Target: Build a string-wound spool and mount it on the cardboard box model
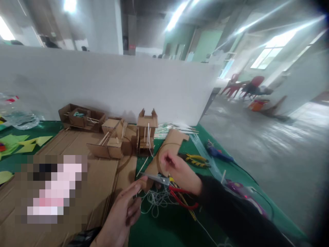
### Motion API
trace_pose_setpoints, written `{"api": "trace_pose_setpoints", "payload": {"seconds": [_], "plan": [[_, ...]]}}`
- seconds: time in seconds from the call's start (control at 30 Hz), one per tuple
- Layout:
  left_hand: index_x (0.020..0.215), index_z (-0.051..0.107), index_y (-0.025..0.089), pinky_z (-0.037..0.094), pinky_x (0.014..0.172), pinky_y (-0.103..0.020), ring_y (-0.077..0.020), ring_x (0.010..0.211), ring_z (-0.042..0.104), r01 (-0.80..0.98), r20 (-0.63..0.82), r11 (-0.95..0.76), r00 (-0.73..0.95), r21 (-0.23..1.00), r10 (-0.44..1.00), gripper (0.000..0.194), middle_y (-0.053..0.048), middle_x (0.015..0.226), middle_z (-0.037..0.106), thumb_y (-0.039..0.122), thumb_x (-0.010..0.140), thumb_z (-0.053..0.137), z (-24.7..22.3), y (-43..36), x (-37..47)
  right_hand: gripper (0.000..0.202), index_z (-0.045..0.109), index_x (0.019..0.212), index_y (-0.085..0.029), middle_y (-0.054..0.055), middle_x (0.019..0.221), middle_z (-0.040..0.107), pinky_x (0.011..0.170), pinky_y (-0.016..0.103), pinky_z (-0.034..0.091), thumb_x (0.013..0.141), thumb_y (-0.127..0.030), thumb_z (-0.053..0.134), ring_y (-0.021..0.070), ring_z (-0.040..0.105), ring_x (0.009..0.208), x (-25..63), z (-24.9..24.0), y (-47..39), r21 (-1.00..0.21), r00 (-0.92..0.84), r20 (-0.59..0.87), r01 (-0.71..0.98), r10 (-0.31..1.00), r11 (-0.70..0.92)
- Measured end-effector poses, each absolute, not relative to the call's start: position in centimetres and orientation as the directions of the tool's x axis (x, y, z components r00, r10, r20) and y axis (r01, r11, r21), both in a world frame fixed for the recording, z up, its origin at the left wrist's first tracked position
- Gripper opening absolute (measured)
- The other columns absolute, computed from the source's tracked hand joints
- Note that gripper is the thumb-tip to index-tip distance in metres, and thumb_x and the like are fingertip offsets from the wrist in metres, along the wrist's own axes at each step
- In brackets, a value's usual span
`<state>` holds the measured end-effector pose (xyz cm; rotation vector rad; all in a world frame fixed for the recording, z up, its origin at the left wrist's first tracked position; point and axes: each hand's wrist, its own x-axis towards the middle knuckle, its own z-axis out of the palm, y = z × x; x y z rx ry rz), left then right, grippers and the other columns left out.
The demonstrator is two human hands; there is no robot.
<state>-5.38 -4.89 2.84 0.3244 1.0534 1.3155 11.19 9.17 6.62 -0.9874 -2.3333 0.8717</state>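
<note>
My left hand (125, 207) reaches in from the bottom, its thumb and forefinger together and its other fingers curled. Those fingertips are at the blade tips of red-handled scissors (180, 198); I cannot tell whether they grip the blades. Above the scissors, my right hand (176, 166) has its fingers curled closed, and what they hold, if anything, is hidden. A tangle of thin white string (155, 202) lies on the green table under the scissors. Behind my right hand lies a cut cardboard piece (173, 139). Yellow-handled pliers (197, 160) rest just right of that hand.
Cardboard models (147, 128) with thin sticks stand along the white partition (128, 82). A large cardboard sheet (84, 178) covers the left side. At right are a blue glue gun (218, 152) and a purple device (244, 193). A plastic bottle (22, 111) is far left.
</note>
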Motion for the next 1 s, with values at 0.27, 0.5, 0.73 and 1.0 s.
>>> {"api": "trace_pose_setpoints", "payload": {"seconds": [0.27, 0.5, 0.73, 1.0], "plan": [[0.104, 0.068, 0.015, 0.026, 0.034, -0.016, -0.004, 0.036, 0.033, -0.367, -0.354, 0.26, -0.218, 0.893, 0.91, 0.046, 0.007, 0.052, 0.05, 0.05, 0.073, 0.077, 1.9, -3.2, -0.2, 0.02, 0.054, 0.086, -0.02, 0.002, 0.088, 0.054, 0.073, 0.028, 0.042, 0.098, -0.034, 0.048, 0.0161, 0.051, 0.081, 13.7, 5.8, 2.9, -0.931, -0.578, 0.126, 0.211, 0.806, 0.297], [0.105, 0.065, 0.02, 0.05, 0.069, -0.025, -0.0167, 0.076, 0.065, 0.116, 0.011, 0.021, -0.269, 0.993, 0.963, 0.029, -0.004, 0.092, 0.072, 0.042, 0.086, 0.065, 2.6, -3.8, -0.4, 0.018, 0.053, 0.087, -0.019, -0.001, 0.076, 0.051, 0.061, 0.027, 0.039, 0.094, -0.035, 0.053, 0.0141, 0.046, 0.067, 14.5, 5.3, 3.3, -0.984, -0.583, -0.01, 0.149, 0.812, 0.095], [0.099, 0.066, 0.023, 0.045, 0.06, -0.025, -0.0162, 0.066, 0.062, 0.407, 0.079, 0.02, -0.226, 0.913, 0.971, 0.028, -0.002, 0.09, 0.073, 0.047, 0.092, 0.054, 2.8, -4.0, -0.7, 0.016, 0.057, 0.085, -0.018, 0.001, 0.081, 0.057, 0.071, 0.03, 0.042, 0.094, -0.031, 0.054, 0.0159, 0.052, 0.075, 14.6, 5.3, 3.0, -0.966, -0.549, 0.083, 0.162, 0.832, 0.203], [0.092, 0.06, 0.023, 0.042, 0.056, -0.024, -0.0166, 0.061, 0.062, 0.534, 0.089, 0.012, -0.164, 0.845, 0.982, 0.026, 0.0, 0.075, 0.068, 0.045, 0.095, 0.047, 3.4, -3.9, -0.2, 0.018, 0.054, 0.087, -0.018, -0.002, 0.077, 0.056, 0.06, 0.025, 0.04, 0.091, -0.035, 0.06, 0.0114, 0.048, 0.066, 14.7, 5.0, 3.0, -0.997, -0.568, -0.005, 0.067, 0.823, 0.041]]}}
